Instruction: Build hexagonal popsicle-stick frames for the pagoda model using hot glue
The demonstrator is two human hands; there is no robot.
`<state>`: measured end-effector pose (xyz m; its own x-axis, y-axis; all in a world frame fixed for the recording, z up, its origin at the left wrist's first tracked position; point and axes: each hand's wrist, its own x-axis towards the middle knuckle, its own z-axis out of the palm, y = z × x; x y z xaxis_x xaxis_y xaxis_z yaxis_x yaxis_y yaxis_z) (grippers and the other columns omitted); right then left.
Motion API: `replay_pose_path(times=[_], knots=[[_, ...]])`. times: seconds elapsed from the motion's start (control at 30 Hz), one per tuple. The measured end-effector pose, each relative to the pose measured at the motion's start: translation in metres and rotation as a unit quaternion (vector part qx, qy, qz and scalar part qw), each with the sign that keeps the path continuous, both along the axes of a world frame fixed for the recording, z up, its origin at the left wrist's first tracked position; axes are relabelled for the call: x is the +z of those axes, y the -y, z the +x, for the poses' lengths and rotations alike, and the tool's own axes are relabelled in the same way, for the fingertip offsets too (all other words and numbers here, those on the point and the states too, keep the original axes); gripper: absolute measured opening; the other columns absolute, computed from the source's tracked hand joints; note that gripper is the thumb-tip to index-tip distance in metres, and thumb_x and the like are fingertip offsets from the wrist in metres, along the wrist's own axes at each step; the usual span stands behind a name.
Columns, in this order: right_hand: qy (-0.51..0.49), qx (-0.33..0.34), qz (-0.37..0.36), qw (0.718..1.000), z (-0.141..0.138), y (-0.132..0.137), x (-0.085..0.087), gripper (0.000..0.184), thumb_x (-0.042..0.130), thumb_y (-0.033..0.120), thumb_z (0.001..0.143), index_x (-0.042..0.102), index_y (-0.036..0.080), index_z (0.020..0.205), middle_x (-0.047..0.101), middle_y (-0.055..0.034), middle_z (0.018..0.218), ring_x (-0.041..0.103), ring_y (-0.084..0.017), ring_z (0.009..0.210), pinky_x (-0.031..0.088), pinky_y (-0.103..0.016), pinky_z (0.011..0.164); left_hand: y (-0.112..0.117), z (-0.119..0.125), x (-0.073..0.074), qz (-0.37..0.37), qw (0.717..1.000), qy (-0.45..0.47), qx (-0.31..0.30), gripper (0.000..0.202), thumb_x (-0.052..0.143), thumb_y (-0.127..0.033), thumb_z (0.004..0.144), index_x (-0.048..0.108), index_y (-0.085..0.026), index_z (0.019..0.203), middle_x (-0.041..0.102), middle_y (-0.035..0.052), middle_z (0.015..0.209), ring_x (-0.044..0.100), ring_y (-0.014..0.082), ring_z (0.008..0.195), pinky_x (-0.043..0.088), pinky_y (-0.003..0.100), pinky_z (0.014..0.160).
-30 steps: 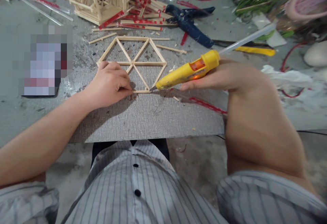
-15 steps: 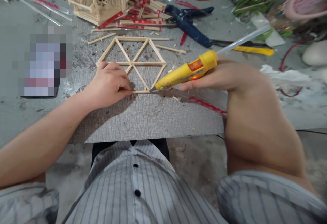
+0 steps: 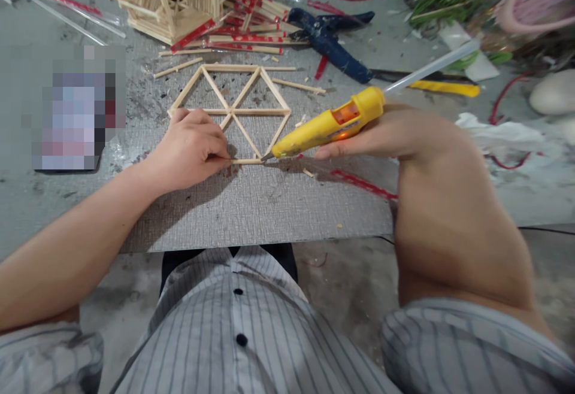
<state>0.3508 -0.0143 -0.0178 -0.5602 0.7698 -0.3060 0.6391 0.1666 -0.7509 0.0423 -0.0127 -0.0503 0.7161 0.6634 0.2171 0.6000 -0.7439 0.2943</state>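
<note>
A hexagonal frame of wooden sticks (image 3: 259,112), with spokes crossing at its centre, lies flat on the table. My left hand (image 3: 194,142) rests over its lower left part and pinches the near-side wooden stick (image 3: 246,161) between thumb and fingers. The hand hides that corner of the frame. In my right hand (image 3: 386,132) is a yellow hot glue gun (image 3: 326,123), tilted down to the left, a clear glue stick (image 3: 431,67) poking from its back and an orange light glowing. Its nozzle touches the frame's lower right corner.
Behind the frame stand a wooden stick structure (image 3: 173,8), red-wrapped sticks (image 3: 245,39) and dark blue pliers (image 3: 335,47). A yellow-handled tool (image 3: 444,87) lies to the right. A blurred phone-like object (image 3: 72,121) is at left. The table's front edge (image 3: 269,245) is close to my body.
Almost nothing differs. Both hands, the glue gun and the frame keep their places; the whole view has shifted very slightly.
</note>
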Motion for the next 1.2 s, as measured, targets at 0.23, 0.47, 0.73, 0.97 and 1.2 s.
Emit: replay_pose_path(times=[0.23,0.47,0.73,0.97,1.2], knots=[[0.022,-0.005,0.013,1.0,0.0034,-0.0027,-0.0043,0.061,0.073,0.064,0.069,0.073,0.019,0.11,0.075,-0.0062,0.109,0.067,-0.026,0.095,0.052,-0.041,0.091,0.0003,-0.0001,0.0009,0.002,1.0,-0.008,0.0,0.028,0.056,-0.039,0.088,0.073,-0.026,0.07,0.075,0.0015,0.082,0.058,0.0248,0.097,0.035,0.047,0.093],[0.028,-0.013,0.006,1.0,0.0051,-0.0028,-0.0042,0.061,0.073,0.062,0.069,0.073,0.017,0.111,0.075,-0.0062,0.108,0.066,-0.024,0.093,0.052,-0.034,0.085,0.0,-0.0005,0.0002,-0.005,1.0,0.005,0.003,0.025,0.059,-0.038,0.087,0.074,-0.027,0.069,0.075,0.0022,0.082,0.059,0.0253,0.097,0.035,0.048,0.093],[0.009,-0.009,-0.008,1.0,0.0054,-0.0029,-0.0046,0.06,0.073,0.061,0.07,0.073,0.017,0.111,0.074,-0.0071,0.108,0.066,-0.023,0.092,0.053,-0.035,0.087,0.0017,-0.0003,-0.0005,-0.028,0.999,0.013,0.029,0.027,0.057,-0.041,0.088,0.076,-0.027,0.074,0.076,0.0007,0.082,0.06,0.0266,0.102,0.031,0.05,0.097],[0.047,-0.027,-0.006,0.999,0.0037,-0.0033,-0.0041,0.062,0.073,0.06,0.064,0.074,0.018,0.109,0.075,-0.0056,0.104,0.066,-0.026,0.091,0.053,-0.036,0.088,0.0022,-0.0011,-0.0006,-0.023,0.999,0.006,0.037,0.03,0.054,-0.043,0.09,0.075,-0.029,0.075,0.076,-0.0007,0.083,0.059,0.0251,0.103,0.03,0.048,0.1],[0.069,-0.024,0.013,0.997,0.0038,-0.0046,-0.0098,0.062,0.07,0.061,0.063,0.074,0.018,0.107,0.076,-0.0044,0.103,0.067,-0.026,0.09,0.053,-0.037,0.083,0.0037,0.0008,0.0028,-0.038,0.998,-0.018,0.046,0.031,0.052,-0.044,0.09,0.074,-0.028,0.076,0.075,-0.0006,0.085,0.058,0.025,0.104,0.029,0.047,0.102]])
